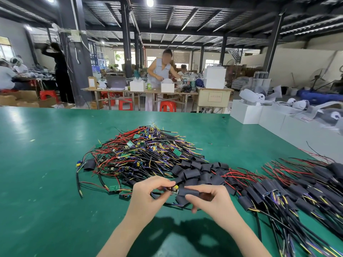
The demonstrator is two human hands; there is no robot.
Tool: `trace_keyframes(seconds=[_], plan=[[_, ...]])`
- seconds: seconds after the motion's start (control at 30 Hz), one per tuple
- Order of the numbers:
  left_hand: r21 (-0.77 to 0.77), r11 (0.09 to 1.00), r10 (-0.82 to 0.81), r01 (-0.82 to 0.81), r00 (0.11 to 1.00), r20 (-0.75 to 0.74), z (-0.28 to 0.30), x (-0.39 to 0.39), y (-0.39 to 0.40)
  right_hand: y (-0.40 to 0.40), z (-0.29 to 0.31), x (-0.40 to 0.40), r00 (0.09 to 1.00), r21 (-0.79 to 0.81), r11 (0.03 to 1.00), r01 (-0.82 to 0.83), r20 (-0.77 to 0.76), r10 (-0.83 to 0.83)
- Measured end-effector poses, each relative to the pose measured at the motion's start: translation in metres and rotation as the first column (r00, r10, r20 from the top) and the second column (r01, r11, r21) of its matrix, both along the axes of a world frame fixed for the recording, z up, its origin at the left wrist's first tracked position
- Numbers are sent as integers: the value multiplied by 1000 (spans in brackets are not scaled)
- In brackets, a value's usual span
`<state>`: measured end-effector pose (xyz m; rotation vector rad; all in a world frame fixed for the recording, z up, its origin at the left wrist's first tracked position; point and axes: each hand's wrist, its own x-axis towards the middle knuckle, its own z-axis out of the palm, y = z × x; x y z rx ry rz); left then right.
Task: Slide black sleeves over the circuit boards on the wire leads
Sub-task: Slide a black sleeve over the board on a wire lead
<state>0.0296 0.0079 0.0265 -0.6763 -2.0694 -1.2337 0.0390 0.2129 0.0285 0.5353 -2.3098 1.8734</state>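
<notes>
A green table (46,164) is filling most of the view, and I am working at its near edge. A big heap of leads (143,154), red, black, yellow and purple wire with small green boards showing through, is lying in the middle of it. To my right, a long row of sleeved leads (289,193) is spreading toward the table's right edge, each with a black tube around its middle. Between the heap and that row, a small pile of sleeves (196,173) is sitting just beyond my hands, touching both.

My left hand (146,197) is pinching a board (172,190) between thumb and fingertips, closed firmly on its left end; a yellow part is standing up on the board's right end. My right hand (209,199) is gripping one sleeve (189,191) between thumb and forefinger, fingers curled tight around it, with its open mouth meeting the board's right end. Whether the board is already partly inside the tube, I cannot tell. The board's wires are trailing down under my hands onto the table.

Beyond the table, a standing worker (159,78) is bending over a bench with white boxes (168,87), and red stools (168,106) are standing beneath it.
</notes>
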Motion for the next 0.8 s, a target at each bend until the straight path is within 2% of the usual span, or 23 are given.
trace_keyframes(seconds=[0.07,0.17,0.23,0.33,0.8], plan=[[3,1000,1,-1,999,34,0,1,0,0,0,0,999,-28,999,-47,20,47],[18,1000,-4,2,995,101,-1,0,1,-2,-1,-2,999,-89,996,30,-18,-32],[39,999,-13,8,991,132,-2,0,2,-4,-3,-3,994,-77,993,84,-63,-89],[49,999,-29,21,986,164,-2,-1,0,-5,-4,-3,994,-50,996,73,-78,-77],[-93,995,27,-29,999,-25,-10,-4,0,-6,-10,-4,994,-205,979,5,110,18]])
